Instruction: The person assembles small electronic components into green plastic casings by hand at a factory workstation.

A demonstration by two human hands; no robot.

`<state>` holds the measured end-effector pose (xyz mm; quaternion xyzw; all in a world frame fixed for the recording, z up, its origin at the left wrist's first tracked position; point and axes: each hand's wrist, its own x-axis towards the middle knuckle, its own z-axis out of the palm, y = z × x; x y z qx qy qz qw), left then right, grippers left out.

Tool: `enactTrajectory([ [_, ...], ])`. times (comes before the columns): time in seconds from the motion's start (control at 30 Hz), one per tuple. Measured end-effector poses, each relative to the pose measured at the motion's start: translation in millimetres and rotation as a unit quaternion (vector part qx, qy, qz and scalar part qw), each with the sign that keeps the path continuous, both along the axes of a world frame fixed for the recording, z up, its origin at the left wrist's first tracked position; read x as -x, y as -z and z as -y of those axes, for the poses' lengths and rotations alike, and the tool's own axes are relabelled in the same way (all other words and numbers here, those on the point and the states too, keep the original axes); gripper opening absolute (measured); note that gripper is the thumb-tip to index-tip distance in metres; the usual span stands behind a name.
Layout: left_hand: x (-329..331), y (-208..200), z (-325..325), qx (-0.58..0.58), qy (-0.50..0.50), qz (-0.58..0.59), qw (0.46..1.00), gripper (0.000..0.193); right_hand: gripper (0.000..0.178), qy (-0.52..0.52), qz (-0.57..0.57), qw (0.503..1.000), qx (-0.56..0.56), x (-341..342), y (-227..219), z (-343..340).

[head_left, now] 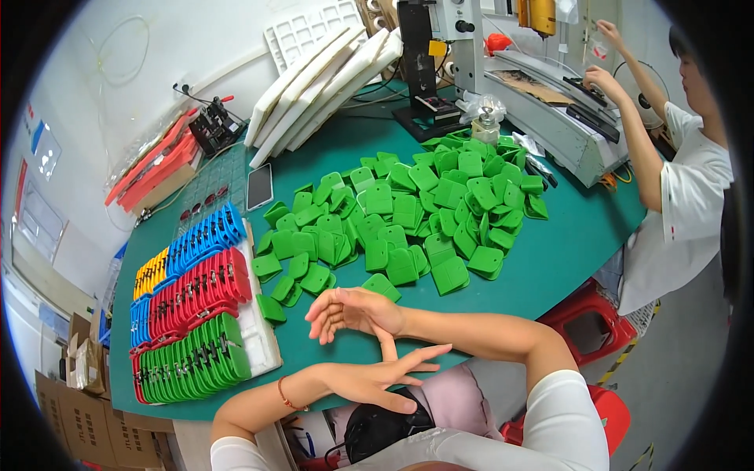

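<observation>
My left hand [375,385], with a thin reddish bracelet at the wrist, is spread over the table's near edge and holds nothing. One of its fingers reaches up against my right wrist. Just beyond it, my right hand [350,314] hovers by the near side of a heap of green plastic pieces [404,210]. Its fingers are loosely curled and apart, and I see nothing in them. The pieces are flat with rounded ends, some with small holes. To the left, a white foam tray [265,330] bears rows of blue, yellow, red and green plastic clips [200,290] with dark metal parts.
A phone [259,186] lies on the green table mat [542,271], near leaning white foam trays [322,86]. A glass bottle [485,125] and a machine stand [416,71] are at the back. Another person [683,173] works at the right, beside red stools [593,322].
</observation>
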<state>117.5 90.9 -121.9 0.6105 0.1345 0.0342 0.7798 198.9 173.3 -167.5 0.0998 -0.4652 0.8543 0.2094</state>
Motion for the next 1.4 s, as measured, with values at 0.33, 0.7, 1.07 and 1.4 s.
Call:
enactTrajectory([
  [0.33, 12, -4, 3, 0.098, 0.066, -0.043, 0.992, 0.09, 0.052, -0.029, 0.021, 0.999, -0.041, 4, -1, 12],
  [0.7, 40, -91, 14, -0.466, -0.28, -0.293, 0.786, 0.042, 0.054, -0.024, 0.004, 0.987, 0.161, 4, -5, 6],
  [1.07, 56, -6, -18, -0.333, -0.432, -0.113, 0.83, 0.058, 0.081, -0.397, -0.121, 0.892, 0.179, 5, 9, 17],
  [1.4, 44, 15, -30, -0.32, -0.487, -0.062, 0.81, 0.054, 0.104, -0.437, -0.16, 0.854, 0.232, -4, -7, 9],
])
